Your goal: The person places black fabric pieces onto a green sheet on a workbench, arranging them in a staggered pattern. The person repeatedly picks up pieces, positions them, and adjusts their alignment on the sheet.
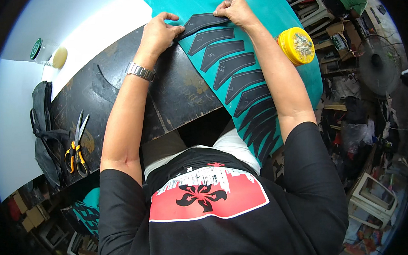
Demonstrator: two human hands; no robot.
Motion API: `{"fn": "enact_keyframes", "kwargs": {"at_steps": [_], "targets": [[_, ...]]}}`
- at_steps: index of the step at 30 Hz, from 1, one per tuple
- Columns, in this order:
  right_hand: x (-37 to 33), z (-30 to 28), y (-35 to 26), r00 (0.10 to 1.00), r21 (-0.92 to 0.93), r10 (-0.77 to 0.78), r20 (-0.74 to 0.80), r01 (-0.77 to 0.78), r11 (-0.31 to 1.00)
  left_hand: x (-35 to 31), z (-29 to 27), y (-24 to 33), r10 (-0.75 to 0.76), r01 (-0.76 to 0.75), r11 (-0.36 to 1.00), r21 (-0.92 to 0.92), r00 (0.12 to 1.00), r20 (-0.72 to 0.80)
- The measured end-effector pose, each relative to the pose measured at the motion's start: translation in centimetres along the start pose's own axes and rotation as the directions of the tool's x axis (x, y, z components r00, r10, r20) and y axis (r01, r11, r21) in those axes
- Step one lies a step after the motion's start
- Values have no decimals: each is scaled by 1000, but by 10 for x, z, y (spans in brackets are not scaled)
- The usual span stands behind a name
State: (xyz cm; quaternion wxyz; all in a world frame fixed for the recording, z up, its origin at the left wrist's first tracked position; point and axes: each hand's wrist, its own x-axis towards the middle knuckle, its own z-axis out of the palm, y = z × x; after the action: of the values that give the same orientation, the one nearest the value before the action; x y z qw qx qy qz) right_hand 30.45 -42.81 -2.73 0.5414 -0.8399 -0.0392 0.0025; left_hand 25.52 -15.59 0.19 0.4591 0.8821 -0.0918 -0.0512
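Observation:
At the far edge of a row of black cut pieces (228,71), one curved black piece (203,23) with a pale line along its border lies between my hands. My left hand (158,34), a metal watch on its wrist, grips the left end near the thumb. The piece's right end is between the thumb and curled fingers of my right hand (237,9), whose index finger points away. Similar pieces lie fanned down the green sheet (271,8) toward me, overlapping at the near end. Pale handwritten marks show on several.
A yellow round tub (296,46) with a crusted top stands right of my right forearm. Orange-handled scissors (77,145) and black material strips (45,131) lie left on the dark table (166,106). A jar (43,52) lies on the white surface. A fan (378,65) stands right.

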Motion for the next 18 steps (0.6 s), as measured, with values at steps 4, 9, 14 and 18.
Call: {"fn": "enact_keyframes", "kwargs": {"at_steps": [4, 9, 14, 18], "targets": [[-3, 0, -8, 999, -34, -47, 19, 47, 998, 1, -3, 1, -32, 35, 998, -59, 999, 44], [-4, 6, -7, 998, 19, -53, 36, 52, 998, -2, -3, -1, 11, -11, 1000, -12, 1000, 5], [-6, 9, -5, 993, -24, -120, 4, 120, 992, -5, -4, 0, 32, -32, 999, 17, 999, 5], [-8, 9, -5, 995, -18, -102, -13, 102, 995, -5, -7, 2, 18, -19, 1000, 13, 999, 32]]}}
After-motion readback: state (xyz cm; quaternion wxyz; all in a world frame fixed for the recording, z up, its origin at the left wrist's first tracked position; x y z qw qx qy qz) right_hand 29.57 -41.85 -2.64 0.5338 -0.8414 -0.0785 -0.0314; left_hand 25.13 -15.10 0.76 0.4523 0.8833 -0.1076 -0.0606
